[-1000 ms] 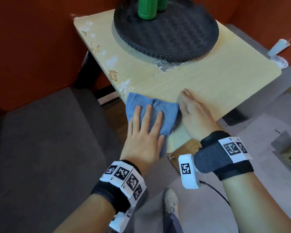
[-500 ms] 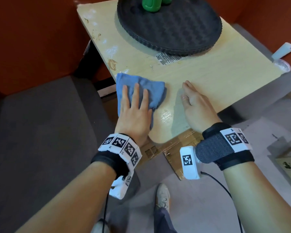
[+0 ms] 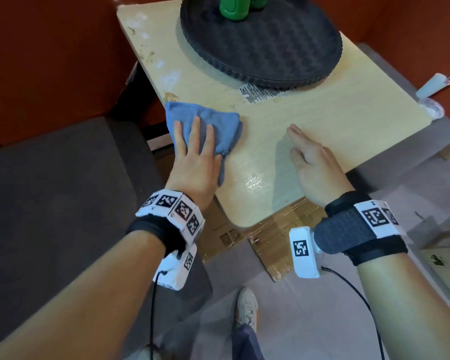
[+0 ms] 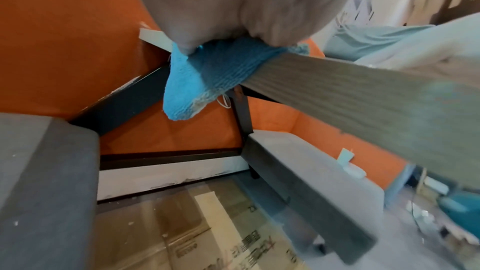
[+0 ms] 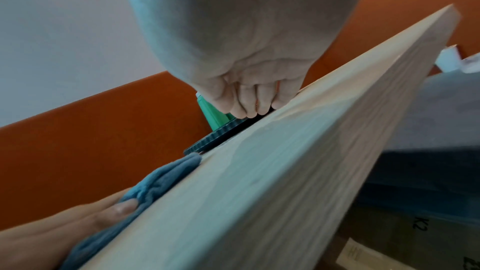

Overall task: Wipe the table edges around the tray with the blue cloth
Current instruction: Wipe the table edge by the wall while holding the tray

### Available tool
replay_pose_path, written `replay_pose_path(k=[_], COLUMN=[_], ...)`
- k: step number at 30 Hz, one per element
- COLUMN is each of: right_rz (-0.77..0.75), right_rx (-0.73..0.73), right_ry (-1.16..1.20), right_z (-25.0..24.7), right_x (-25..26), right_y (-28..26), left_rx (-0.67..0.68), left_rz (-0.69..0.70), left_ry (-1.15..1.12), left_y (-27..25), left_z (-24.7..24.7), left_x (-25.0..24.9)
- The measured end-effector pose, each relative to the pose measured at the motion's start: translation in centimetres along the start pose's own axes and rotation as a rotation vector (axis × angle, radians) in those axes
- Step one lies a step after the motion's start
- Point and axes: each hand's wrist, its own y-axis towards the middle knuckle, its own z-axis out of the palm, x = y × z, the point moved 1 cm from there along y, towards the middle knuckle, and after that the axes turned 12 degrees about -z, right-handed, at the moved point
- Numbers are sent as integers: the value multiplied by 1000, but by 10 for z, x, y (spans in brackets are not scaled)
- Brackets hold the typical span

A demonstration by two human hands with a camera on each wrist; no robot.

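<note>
A folded blue cloth [image 3: 218,123] lies on the left edge of the light wooden table [image 3: 322,120], and my left hand [image 3: 195,152] presses flat on it with straight fingers. In the left wrist view a corner of the cloth [image 4: 187,89] hangs down over the table's edge. My right hand [image 3: 309,154] rests flat on the tabletop to the right, fingers together and straight, holding nothing. A round black tray [image 3: 265,40] with green bottles [image 3: 234,7] sits at the far end. Smears and crumbs [image 3: 151,55] mark the left edge beyond the cloth.
A printed sticker [image 3: 260,93] lies on the table just in front of the tray. Grey bench seats [image 3: 50,190] flank the table and orange walls [image 3: 50,48] close the corner. Flattened cardboard [image 3: 270,237] covers the floor below, near my shoe [image 3: 246,305]. White plastic items [image 3: 431,87] sit at the right.
My left hand has slid the cloth along the left edge, away from the near corner toward the tray. A wet sheen shows near the corner. The right hand stayed flat on the table.
</note>
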Motion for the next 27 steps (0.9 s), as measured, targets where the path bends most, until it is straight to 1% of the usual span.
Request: replay_pose_path(k=[5, 8, 9, 11, 12, 15, 17, 19, 21, 22, 23, 24, 25, 27], right_rz=[-74, -96, -99, -102, -100, -79, -80, -88, -92, -96, -103, -109, -114, -119], right_rx=[46, 69, 76, 76, 79, 100, 109, 112, 112, 112, 110, 106, 103, 105], right_ry=[-43, -52, -57, -66, -71, -81, -84, -86, -79, -73, -70, -70, -72, -78], right_z=[18, 23, 24, 22, 21, 20, 20, 21, 21, 21, 20, 18, 16, 11], right_x=[17, 24, 25, 25, 24, 19, 18, 18, 18, 19, 20, 21, 21, 22], right_y=[13, 17, 17, 16, 16, 13, 14, 17, 20, 21, 23, 26, 27, 30], left_rx=[-68, -185, -156, -54, -51, -72, -106, -61, -1, 44, 28, -33, -77, -55], left_rz=[71, 79, 28, -85, -105, -81, 6, 9, -31, -30, 6, 58, 75, -8], left_ry=[-176, -86, -119, -126, -115, -85, -1, 64, 26, 19, 23, 31, 50, 26], left_y=[-31, -17, -7, 14, 24, 38, 31, 19, 12, 12, 15, 21, 28, 42], left_z=[4, 10, 10, 8, 7, 3, 3, 6, 6, 4, 4, 2, -1, -16], left_x=[-9, -5, -2, 6, 8, 13, 11, 9, 11, 12, 14, 14, 14, 10])
